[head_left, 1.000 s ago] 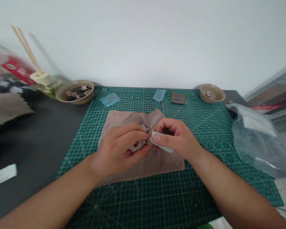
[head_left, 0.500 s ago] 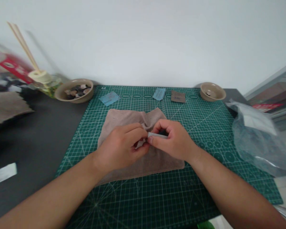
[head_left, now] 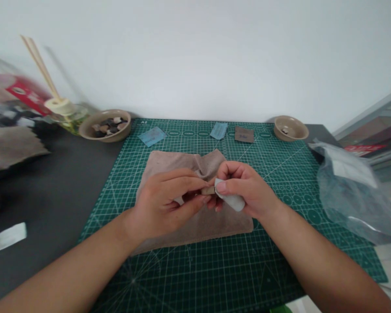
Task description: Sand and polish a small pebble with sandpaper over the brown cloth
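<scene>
Over a brown cloth (head_left: 195, 232), my left hand (head_left: 169, 202) pinches a small tan stone (head_left: 207, 190) between thumb and fingertips. My right hand (head_left: 247, 187) is closed on a pale grey piece of sandpaper (head_left: 235, 202), which is bent and pressed by the thumb against the stone's right end. The fingertips of both hands nearly meet, and part of the stone is hidden by them. Under the hands the cloth lies spread on a green cutting mat (head_left: 176, 282), with a fold near its far edge.
Along the back of the mat lie two blue sheets (head_left: 152, 136) (head_left: 219, 130) and a brown square (head_left: 244, 134). A bowl (head_left: 84, 130) of stones stands left, beside a reed diffuser (head_left: 60, 106). Another bowl (head_left: 291, 134) and a clear plastic bag (head_left: 348, 195) are on the right.
The sandpaper has turned in my right hand, so its broad face now shows. My left fingers have straightened, and the stone has come into sight between the hands.
</scene>
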`<state>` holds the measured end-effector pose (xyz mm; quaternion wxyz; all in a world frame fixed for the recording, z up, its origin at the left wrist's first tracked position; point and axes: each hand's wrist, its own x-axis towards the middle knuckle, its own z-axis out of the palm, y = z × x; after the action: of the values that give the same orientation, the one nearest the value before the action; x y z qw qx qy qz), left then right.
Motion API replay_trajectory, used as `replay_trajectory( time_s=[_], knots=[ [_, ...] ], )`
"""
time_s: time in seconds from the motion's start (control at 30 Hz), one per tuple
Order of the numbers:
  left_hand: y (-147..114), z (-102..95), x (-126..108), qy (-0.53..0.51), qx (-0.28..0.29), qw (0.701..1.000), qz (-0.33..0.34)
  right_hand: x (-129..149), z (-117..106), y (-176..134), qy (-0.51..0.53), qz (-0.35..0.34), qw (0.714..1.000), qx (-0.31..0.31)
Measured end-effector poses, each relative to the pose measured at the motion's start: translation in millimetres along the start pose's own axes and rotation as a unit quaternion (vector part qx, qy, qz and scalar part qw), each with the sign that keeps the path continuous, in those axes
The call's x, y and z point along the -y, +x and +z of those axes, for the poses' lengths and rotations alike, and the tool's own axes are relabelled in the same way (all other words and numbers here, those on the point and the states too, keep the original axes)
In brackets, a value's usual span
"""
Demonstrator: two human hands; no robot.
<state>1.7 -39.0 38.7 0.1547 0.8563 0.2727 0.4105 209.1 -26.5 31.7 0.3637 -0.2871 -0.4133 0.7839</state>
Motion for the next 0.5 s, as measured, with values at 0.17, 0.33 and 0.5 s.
replay_trajectory(
  time_s=[0.17,0.33,0.5],
  knots=[
    [2,-1.0,-1,0.004,-0.017,1.000,0.023,-3,-1,0,-0.003,-0.014,1.000,0.010],
    [-2,2.0,4,0.043,0.024,0.998,0.050,-5,-1,-3,-0.144,-0.052,0.988,-0.020],
    [-6,4.8,10,0.101,0.072,0.991,0.042,-1,4,-5,-0.414,-0.100,0.899,-0.103]
  ],
)
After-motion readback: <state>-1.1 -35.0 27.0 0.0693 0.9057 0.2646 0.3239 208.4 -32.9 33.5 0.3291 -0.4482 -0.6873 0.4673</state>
